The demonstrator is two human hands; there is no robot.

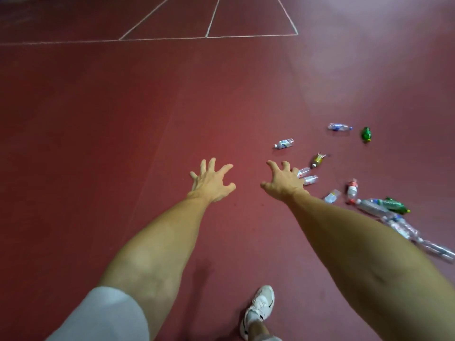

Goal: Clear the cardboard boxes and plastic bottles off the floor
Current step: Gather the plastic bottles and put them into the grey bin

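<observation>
At the feet: white shoe (pixel 258 307) on the red floor (pixel 110 143).
Left hand (pixel 211 184): reached forward, fingers spread with bent tips, holding nothing.
Right hand (pixel 283 180): likewise spread, empty; two clear bottles (pixel 310 179) lie just past its fingers.
Bottle heap (pixel 369 205): on the floor beside the right forearm.
Farther right: scattered bottles, including a green bottle (pixel 366 134).
Far end: white lines (pixel 206 37).
</observation>
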